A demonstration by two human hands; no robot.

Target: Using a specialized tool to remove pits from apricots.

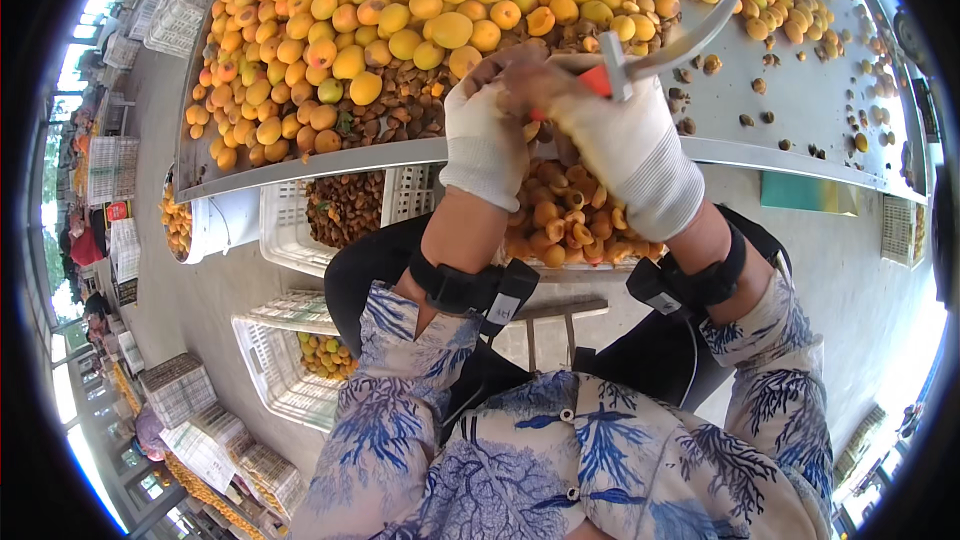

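Both hands meet over the front rim of a metal sorting table [810, 157], in white knit gloves with darkly stained fingers. My right hand [622, 127] grips a red-handled cutting tool with a curved metal blade [694, 41], which points away to the upper right. My left hand [491, 120] has its fingers bent against the right ones; blur and overlap hide whether it holds anything. Whole apricots [450, 30] are heaped just beyond the hands. Brown apricot pits [397, 105] lie to the left of my left hand. Below the hands, apricot halves [570, 217] fill a container.
Under the table at left stand a white crate of pits [289, 229] and a white bucket of apricots [225, 221]. Another white crate [266, 371] with fruit sits on the floor by my left leg. Stacked crates [180, 390] and other people are farther left.
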